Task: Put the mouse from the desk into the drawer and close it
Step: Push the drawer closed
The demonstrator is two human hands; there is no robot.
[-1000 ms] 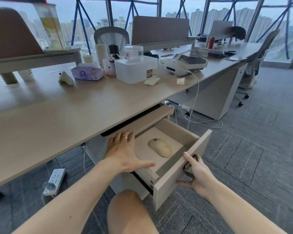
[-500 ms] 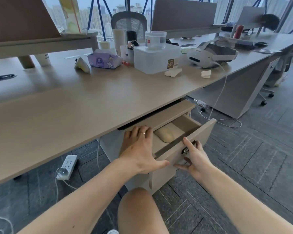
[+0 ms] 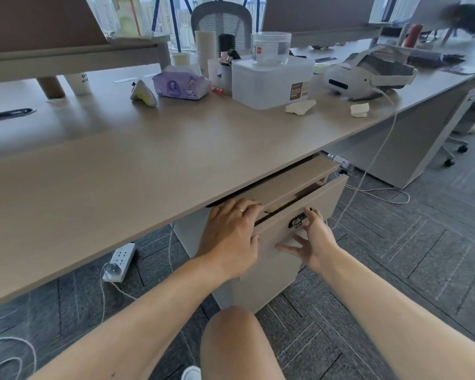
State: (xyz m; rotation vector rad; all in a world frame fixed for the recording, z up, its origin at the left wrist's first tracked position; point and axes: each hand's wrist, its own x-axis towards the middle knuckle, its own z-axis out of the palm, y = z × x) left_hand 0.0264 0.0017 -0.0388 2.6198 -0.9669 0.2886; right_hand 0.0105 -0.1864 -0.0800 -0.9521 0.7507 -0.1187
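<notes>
The drawer point(image 3: 317, 200) of the small cabinet under the desk stands only a narrow gap open. Through that gap a sliver of the beige mouse point(image 3: 275, 208) shows inside; the rest of it is hidden. My left hand point(image 3: 231, 237) lies flat on the cabinet's top edge at the drawer's left corner, fingers spread, thumb on the drawer front. My right hand point(image 3: 311, 242) presses open-fingered against the drawer front, just beside its metal lock point(image 3: 296, 222). Neither hand holds anything.
The desk point(image 3: 148, 160) carries a purple tissue pack point(image 3: 180, 85), a white plastic box point(image 3: 269, 78) with a jar on top, a VR headset point(image 3: 368, 74) with a cable hanging down, and crumpled paper. A power strip point(image 3: 120, 257) lies on the floor. My knee point(image 3: 231, 338) is below.
The drawer has slid from wide open to almost shut, pushed by my right hand. The mouse has nearly vanished inside it. My left hand stayed at the drawer's left corner.
</notes>
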